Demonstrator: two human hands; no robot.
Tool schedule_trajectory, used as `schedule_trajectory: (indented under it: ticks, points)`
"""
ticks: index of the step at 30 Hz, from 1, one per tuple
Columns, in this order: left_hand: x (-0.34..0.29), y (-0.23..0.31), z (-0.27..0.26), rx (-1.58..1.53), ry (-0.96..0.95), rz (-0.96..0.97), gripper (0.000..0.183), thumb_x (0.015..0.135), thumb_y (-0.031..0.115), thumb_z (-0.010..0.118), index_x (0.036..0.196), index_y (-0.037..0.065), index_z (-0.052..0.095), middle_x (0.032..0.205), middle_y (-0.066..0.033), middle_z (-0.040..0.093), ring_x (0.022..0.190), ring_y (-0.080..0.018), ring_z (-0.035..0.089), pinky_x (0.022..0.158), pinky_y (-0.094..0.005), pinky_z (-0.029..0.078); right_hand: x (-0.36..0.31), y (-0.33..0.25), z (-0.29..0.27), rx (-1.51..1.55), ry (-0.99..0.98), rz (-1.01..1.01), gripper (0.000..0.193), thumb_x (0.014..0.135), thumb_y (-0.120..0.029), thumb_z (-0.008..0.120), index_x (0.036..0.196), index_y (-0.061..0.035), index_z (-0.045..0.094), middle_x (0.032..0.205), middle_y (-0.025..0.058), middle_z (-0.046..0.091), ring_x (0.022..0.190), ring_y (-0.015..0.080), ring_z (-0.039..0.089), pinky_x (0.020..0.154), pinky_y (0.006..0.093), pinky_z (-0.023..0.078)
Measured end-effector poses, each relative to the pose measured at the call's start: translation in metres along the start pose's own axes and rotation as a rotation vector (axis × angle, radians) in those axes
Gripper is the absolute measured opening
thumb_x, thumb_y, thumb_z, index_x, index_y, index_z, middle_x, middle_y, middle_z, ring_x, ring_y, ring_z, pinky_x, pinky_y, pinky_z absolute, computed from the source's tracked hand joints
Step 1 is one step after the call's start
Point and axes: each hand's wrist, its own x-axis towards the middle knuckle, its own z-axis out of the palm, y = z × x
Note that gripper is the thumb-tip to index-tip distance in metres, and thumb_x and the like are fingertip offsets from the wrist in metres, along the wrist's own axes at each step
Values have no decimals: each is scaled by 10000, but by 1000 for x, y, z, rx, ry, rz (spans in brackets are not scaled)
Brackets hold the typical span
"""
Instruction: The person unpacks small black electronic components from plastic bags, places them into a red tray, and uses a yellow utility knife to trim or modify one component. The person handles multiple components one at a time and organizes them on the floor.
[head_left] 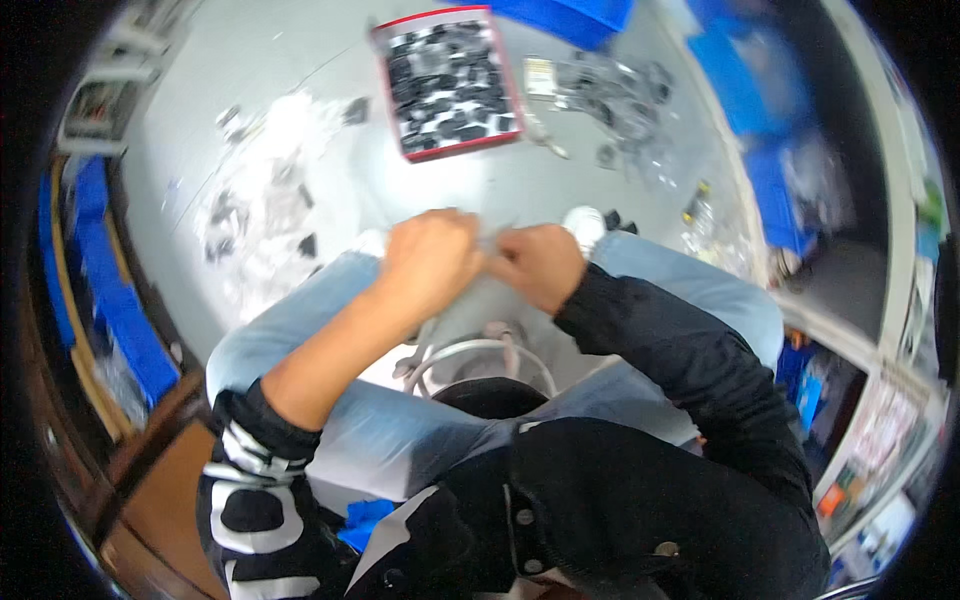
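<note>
Above the gap between my knees, my left hand (435, 255) and my right hand (540, 265) are close together, both closed with fingers curled in. Something thin and pale may lie between them, but blur and the fingers hide what it is. Beyond them on the floor stands a shallow red-rimmed box (409, 157), holding many small black pieces (445, 85) on a white lining. Below my hands a white ring (545, 375) curves around a dark round shape between my legs.
Clear plastic bags with dark parts (270, 205) lie on the floor at left; more bagged parts (615, 95) lie at right of the box. A clear bottle (698, 205) is near my right knee. Blue bins (125, 310) line the left; a shelf (850, 345) stands at right.
</note>
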Motion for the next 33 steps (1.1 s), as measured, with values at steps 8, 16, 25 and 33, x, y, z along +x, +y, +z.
schedule_trajectory:
  ticks: [8, 16, 25, 33]
  points:
    - [20, 12, -28, -407, 8, -56, 236, 680, -19, 583, 905, 9, 514, 695, -137, 548, 612, -270, 547, 566, -347, 450, 11, -20, -17, -13, 124, 56, 293, 762, -287, 520, 682, -29, 632, 607, 191, 591, 592, 342, 603, 592, 435, 486]
    - [43, -18, -75, -217, 287, 28, 375, 670, -104, 500, 1006, 39, 583, 968, -59, 600, 840, -154, 562, 684, -251, 468, 62, -47, -35, -98, 266, 7, 249, 753, -332, 546, 840, -147, 688, 835, 106, 662, 796, 239, 633, 651, 378, 471]
    - [31, -67, -113, -329, 608, -117, 283, 843, 110, 568, 1077, -47, 542, 963, -65, 600, 828, -109, 531, 700, -233, 435, 120, -106, -55, -54, 314, 3, 256, 774, -300, 526, 891, -137, 685, 860, 44, 657, 796, 241, 619, 645, 442, 465]
    - [5, -60, -142, -103, 494, -10, 247, 799, 58, 581, 1023, -45, 594, 1010, -46, 591, 897, -131, 516, 765, -259, 415, 128, -122, -54, 61, 294, -36, 214, 756, -268, 564, 861, -130, 689, 783, 43, 658, 774, 227, 622, 557, 462, 473]
